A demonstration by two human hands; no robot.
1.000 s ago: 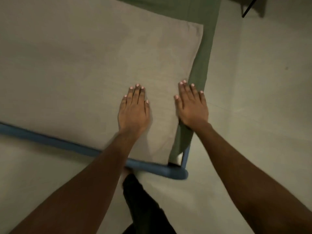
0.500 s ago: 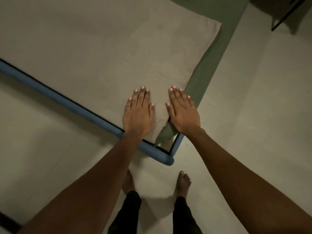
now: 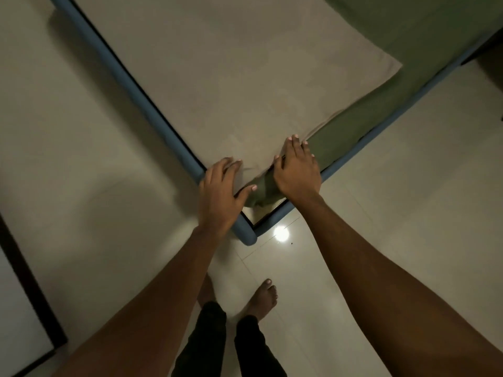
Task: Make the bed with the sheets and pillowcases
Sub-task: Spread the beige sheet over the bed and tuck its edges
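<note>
Both hands have slid back along the beige sheet point(image 3: 231, 85) to its near corner, which lies over the green sheet point(image 3: 343, 131) on the bed. The left hand point(image 3: 217, 197) bends its fingers point(image 3: 230, 165) onto that corner; whether they pinch it I cannot tell. The right hand point(image 3: 296, 172) presses flat beside it. Smoothing seems nearly done; tucking the corner inside the blue frame point(image 3: 130, 85) likely comes next.

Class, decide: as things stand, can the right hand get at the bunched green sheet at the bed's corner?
Probably yes. The right hand lies flat right beside the bunched green sheet, which is uncovered. The left hand, its thumb close by, leaves the way free.
</note>
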